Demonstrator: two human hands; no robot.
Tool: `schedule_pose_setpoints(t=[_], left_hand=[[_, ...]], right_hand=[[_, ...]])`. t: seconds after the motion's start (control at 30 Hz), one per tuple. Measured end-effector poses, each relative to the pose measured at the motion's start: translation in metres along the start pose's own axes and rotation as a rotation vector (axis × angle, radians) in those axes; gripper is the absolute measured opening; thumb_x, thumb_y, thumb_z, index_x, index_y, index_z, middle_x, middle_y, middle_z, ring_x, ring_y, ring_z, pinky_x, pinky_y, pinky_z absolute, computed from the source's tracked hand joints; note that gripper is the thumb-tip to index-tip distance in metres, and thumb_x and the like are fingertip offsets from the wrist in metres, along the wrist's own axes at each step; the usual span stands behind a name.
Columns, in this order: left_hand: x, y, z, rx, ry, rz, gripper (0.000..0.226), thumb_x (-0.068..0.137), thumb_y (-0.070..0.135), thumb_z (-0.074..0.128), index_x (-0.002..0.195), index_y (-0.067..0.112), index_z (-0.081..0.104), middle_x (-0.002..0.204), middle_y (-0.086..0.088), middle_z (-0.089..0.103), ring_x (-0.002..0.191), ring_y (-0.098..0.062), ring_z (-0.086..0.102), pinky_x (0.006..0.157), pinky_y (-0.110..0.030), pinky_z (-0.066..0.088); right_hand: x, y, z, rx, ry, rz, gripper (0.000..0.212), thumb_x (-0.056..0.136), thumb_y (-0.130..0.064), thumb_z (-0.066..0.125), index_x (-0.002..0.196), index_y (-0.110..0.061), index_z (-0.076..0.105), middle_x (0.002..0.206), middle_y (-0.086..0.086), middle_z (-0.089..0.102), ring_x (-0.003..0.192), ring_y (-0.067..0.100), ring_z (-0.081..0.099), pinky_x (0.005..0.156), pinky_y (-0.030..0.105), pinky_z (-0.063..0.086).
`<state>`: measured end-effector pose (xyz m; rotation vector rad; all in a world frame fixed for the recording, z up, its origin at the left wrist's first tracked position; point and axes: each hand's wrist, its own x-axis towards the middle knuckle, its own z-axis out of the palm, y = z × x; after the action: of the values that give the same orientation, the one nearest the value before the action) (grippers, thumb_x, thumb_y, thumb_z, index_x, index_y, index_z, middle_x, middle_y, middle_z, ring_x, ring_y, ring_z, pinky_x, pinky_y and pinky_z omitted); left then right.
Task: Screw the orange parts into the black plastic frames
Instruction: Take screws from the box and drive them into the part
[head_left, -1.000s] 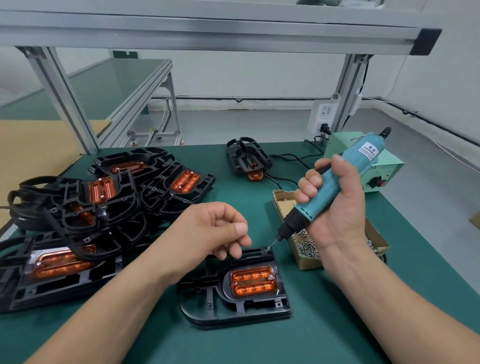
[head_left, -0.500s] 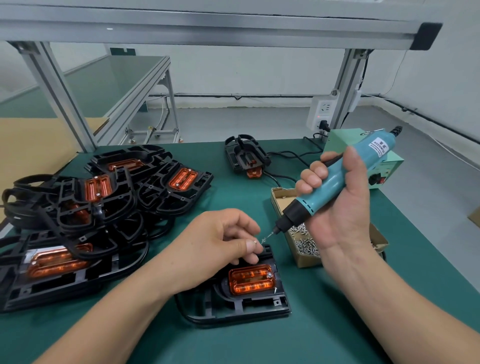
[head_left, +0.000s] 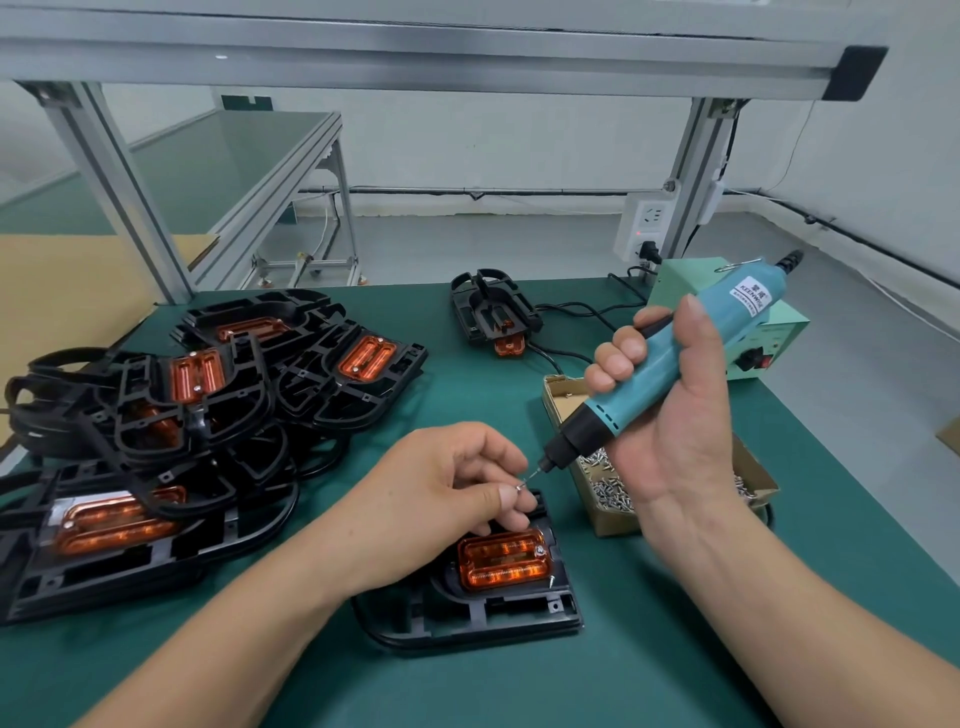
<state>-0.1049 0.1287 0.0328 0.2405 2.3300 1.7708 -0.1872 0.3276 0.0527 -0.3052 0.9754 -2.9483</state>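
**Screw Meets Driver Bit at the Assembly Bench**

A worker's left hand (head_left: 447, 483) pinches a small screw (head_left: 519, 486) between thumb and forefinger, its other fingers curled and resting on the far edge of a black plastic frame (head_left: 467, 613). The frame lies flat on the green bench mat (head_left: 519, 691), directly in front of the person. An orange part (head_left: 504, 561) sits seated in the frame's recess, with a screw head visible at its upper right corner.

The right hand (head_left: 670, 415) is wrapped firmly around a teal electric screwdriver (head_left: 675, 358), held at a slant with its bit pointing down and left. The tip touches, or nearly touches, the pinched screw just above the frame.

An open cardboard box (head_left: 558, 395) holding loose screws (head_left: 608, 488) stands just beside the frame, behind the right hand. To the left, a jumbled pile of frames (head_left: 208, 415), several with orange parts in them, covers that end of the bench. A single frame (head_left: 493, 312) lies apart near the back edge. A pale green power unit (head_left: 769, 338) stands at the right rear corner.
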Motion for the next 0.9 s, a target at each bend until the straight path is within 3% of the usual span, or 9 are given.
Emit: schedule_pose_setpoints(t=[0.47,0.7,0.83,0.9], left_hand=[[0.003,-0.005,0.000,-0.028,0.098,0.016,0.020,0.096,0.001,0.070,0.109,0.015,0.069,0.095,-0.002,0.082,0.091,-0.018,0.080,0.073,-0.024,0.061],[0.001,-0.004,-0.003,0.029,0.059,0.047,0.024,0.098,0.007,0.071,0.116,0.022,0.069,0.095,0.002,0.082,0.097,-0.009,0.078,0.072,-0.011,0.053],[0.003,-0.003,-0.013,0.130,0.094,0.099,0.022,0.100,0.027,0.067,0.121,0.035,0.068,0.102,0.012,0.081,0.095,-0.009,0.078,0.072,-0.017,0.055],[0.004,-0.007,-0.023,0.268,0.176,0.134,0.022,0.100,0.028,0.064,0.119,0.037,0.070,0.105,0.022,0.078,0.096,-0.004,0.075,0.083,-0.021,0.055]], right_hand=[[-0.001,0.004,0.001,-0.039,-0.037,-0.027,0.030,0.105,-0.046,0.061,0.097,-0.017,0.065,0.078,0.000,0.052,0.067,0.014,0.054,0.065,0.029,0.052],[-0.002,0.006,-0.002,-0.038,-0.002,-0.015,0.031,0.106,-0.046,0.061,0.097,-0.017,0.065,0.079,0.000,0.052,0.068,0.014,0.054,0.065,0.028,0.052],[-0.002,0.007,-0.001,-0.030,0.015,0.000,0.031,0.105,-0.047,0.063,0.098,-0.017,0.064,0.078,0.000,0.051,0.067,0.014,0.053,0.065,0.028,0.052],[-0.003,0.007,-0.001,-0.034,0.010,0.007,0.031,0.106,-0.047,0.063,0.097,-0.017,0.065,0.078,0.000,0.051,0.066,0.014,0.053,0.064,0.028,0.052]])
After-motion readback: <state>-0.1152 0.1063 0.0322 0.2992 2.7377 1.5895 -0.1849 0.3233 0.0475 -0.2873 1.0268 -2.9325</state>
